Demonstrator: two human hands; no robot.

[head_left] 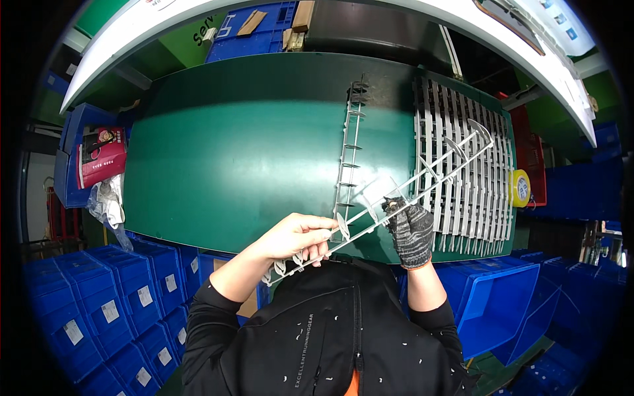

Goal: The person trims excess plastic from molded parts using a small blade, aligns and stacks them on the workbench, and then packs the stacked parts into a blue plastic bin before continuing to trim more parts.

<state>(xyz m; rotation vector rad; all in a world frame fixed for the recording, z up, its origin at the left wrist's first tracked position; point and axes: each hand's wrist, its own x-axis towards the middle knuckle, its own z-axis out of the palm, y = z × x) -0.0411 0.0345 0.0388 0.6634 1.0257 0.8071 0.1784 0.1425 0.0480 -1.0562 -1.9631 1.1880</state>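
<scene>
A long, pale metal ladder-like frame [437, 183] with curved oval fins slants across in front of me, its far end raised over the right of the table. My left hand [294, 237], bare, is closed on its near part, fingers pinching by one of the fins. Farther up the frame, my right hand [413, 234], in a dark grey knitted glove, is closed around the rail. A similar frame [350, 146] lies lengthwise on the green table just beyond my hands. To the right, several grey metal strips [462, 221] are laid side by side in a dense pile.
The green tabletop [218, 158] stretches out to the left. A yellow tape roll [521, 188] sits at the right edge by a red bin [533, 158]. A pink bag [102, 158] rests in a blue crate at the left. Blue crates [125, 297] are stacked below the table.
</scene>
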